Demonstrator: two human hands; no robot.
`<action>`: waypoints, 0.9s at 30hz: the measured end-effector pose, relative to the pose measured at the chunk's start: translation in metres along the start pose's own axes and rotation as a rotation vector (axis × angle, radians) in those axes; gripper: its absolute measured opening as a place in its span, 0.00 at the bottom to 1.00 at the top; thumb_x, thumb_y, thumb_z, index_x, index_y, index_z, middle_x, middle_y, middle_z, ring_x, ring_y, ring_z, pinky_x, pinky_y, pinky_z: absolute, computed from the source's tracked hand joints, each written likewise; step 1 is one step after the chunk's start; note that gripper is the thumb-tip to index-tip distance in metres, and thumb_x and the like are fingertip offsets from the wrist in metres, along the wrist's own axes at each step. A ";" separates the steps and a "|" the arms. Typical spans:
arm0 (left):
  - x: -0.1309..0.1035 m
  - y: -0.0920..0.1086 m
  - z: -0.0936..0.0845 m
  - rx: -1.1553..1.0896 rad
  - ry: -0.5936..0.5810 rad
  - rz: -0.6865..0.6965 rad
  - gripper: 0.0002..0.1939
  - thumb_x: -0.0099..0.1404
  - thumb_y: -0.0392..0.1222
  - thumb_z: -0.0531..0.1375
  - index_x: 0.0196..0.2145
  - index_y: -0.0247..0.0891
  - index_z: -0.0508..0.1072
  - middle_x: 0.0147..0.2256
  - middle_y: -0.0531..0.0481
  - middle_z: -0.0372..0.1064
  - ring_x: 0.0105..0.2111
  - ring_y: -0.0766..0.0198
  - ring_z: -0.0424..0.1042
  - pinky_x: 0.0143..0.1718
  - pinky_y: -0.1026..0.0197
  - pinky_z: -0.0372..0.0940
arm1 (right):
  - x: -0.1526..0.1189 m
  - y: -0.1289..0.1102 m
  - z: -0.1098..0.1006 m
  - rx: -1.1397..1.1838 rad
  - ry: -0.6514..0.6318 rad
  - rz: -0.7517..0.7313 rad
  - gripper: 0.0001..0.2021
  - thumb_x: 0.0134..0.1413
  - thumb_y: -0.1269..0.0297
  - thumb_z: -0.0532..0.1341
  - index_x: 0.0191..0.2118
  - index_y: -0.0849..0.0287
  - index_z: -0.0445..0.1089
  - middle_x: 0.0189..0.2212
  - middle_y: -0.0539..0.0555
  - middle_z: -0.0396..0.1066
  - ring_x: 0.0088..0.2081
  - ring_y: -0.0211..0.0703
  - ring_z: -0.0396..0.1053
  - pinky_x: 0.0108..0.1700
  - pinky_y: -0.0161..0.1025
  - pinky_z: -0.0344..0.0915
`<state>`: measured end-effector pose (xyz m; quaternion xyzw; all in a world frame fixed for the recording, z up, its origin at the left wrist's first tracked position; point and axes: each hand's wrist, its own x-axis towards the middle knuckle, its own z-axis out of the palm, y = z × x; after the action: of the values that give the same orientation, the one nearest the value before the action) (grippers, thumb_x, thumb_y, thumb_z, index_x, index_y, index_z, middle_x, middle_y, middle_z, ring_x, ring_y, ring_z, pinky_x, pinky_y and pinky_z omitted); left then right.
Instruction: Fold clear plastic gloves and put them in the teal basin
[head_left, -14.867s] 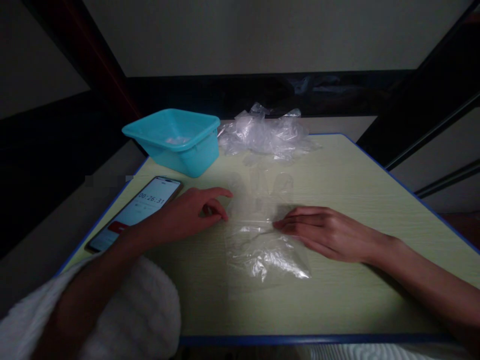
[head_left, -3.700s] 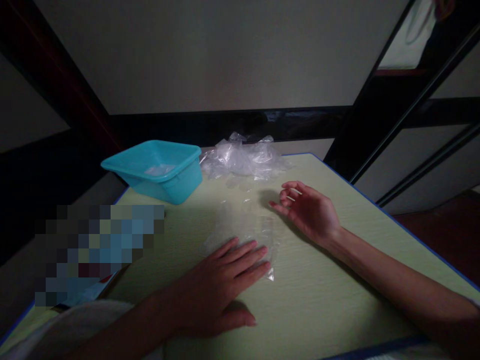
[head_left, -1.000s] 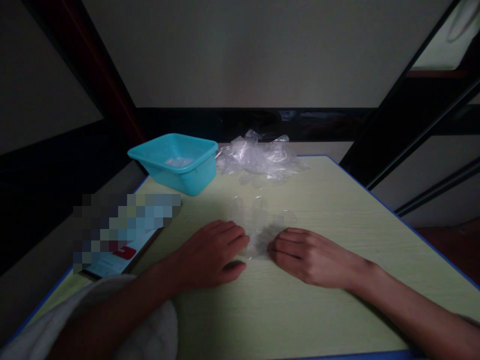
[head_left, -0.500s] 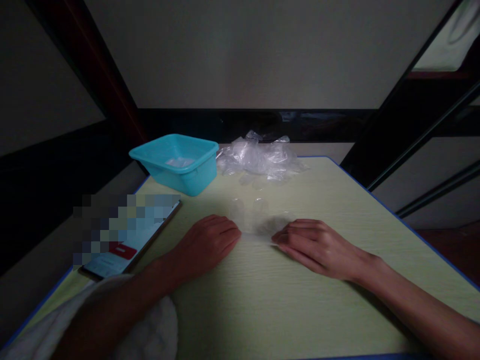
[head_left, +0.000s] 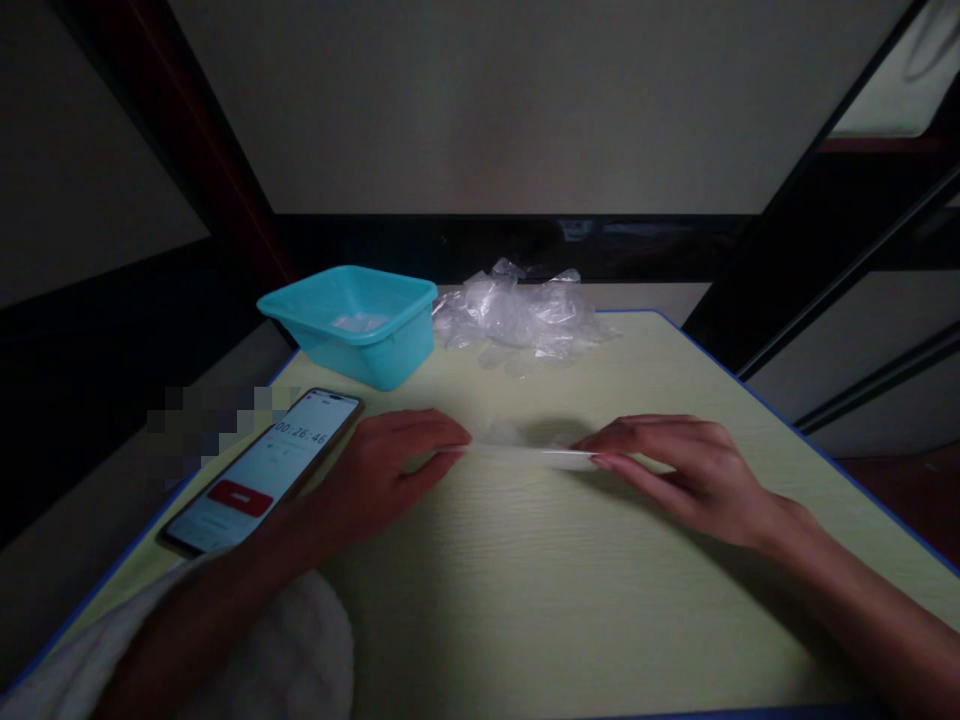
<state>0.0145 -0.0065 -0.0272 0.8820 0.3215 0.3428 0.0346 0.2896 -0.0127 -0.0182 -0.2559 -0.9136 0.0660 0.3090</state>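
Nearest: the surface [head_left: 540,610], its blue edge [head_left: 697,714] low in view; white cloth [head_left: 300,640] about my left forearm. Farther in, the film [head_left: 529,453] stretched crosswise between my hands, seen nearly edge-on. Left grip [head_left: 394,462] pinched its left end, thumb under fingers; right grip [head_left: 679,465] pinched the right end likewise. Whether the film's far side touched the surface, I could not tell. My judgement: level pinches and a light, even pull served best; thin plastic would likely crease askew if one side dragged harder.

Phone [head_left: 285,465] lay just left of the left grip, between it and the left edge, so outward swing there was tight. More room lay right, toward the slanting right edge, and back toward me. Beyond, tub [head_left: 397,350] stood upright at back left, something pale inside, too small to identify. Heap [head_left: 517,310] of crumpled clear plastic lay just beside it near the back edge, limiting forward reach. Wall [head_left: 480,110] behind, dark-banded.
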 end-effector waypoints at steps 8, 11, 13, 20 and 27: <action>0.004 0.013 -0.015 -0.080 0.087 -0.098 0.07 0.61 0.36 0.56 0.31 0.45 0.74 0.29 0.56 0.77 0.26 0.65 0.75 0.29 0.64 0.69 | -0.002 -0.005 -0.015 0.088 0.138 0.014 0.06 0.57 0.72 0.57 0.36 0.56 0.69 0.30 0.50 0.76 0.30 0.37 0.74 0.31 0.31 0.70; 0.007 0.023 -0.022 -0.076 0.154 -0.060 0.09 0.57 0.33 0.58 0.28 0.46 0.74 0.25 0.58 0.76 0.22 0.66 0.74 0.25 0.66 0.67 | 0.000 -0.009 -0.018 0.131 0.201 -0.009 0.06 0.54 0.73 0.59 0.36 0.56 0.71 0.29 0.49 0.76 0.29 0.36 0.74 0.30 0.29 0.70; 0.008 0.030 -0.026 -0.086 0.186 -0.022 0.09 0.56 0.32 0.59 0.27 0.47 0.75 0.24 0.59 0.76 0.21 0.66 0.74 0.24 0.67 0.67 | 0.002 -0.013 -0.021 0.152 0.236 0.002 0.06 0.53 0.73 0.61 0.35 0.55 0.71 0.27 0.49 0.76 0.27 0.36 0.74 0.29 0.28 0.70; 0.006 0.046 -0.035 -0.235 0.245 -0.145 0.10 0.51 0.33 0.63 0.24 0.51 0.76 0.20 0.62 0.75 0.18 0.66 0.72 0.21 0.66 0.66 | 0.003 -0.022 -0.027 0.339 0.274 0.139 0.06 0.49 0.73 0.63 0.31 0.53 0.73 0.23 0.46 0.75 0.22 0.33 0.71 0.23 0.26 0.67; 0.015 0.020 -0.012 -0.790 0.029 -0.707 0.08 0.53 0.38 0.60 0.18 0.40 0.73 0.17 0.55 0.72 0.17 0.67 0.70 0.19 0.67 0.65 | 0.014 -0.008 -0.005 0.793 0.151 0.645 0.07 0.45 0.61 0.66 0.25 0.59 0.73 0.17 0.47 0.70 0.19 0.30 0.66 0.21 0.26 0.63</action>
<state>0.0260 -0.0153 -0.0033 0.6345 0.4460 0.4175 0.4734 0.2799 -0.0131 -0.0044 -0.3920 -0.6681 0.4805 0.4112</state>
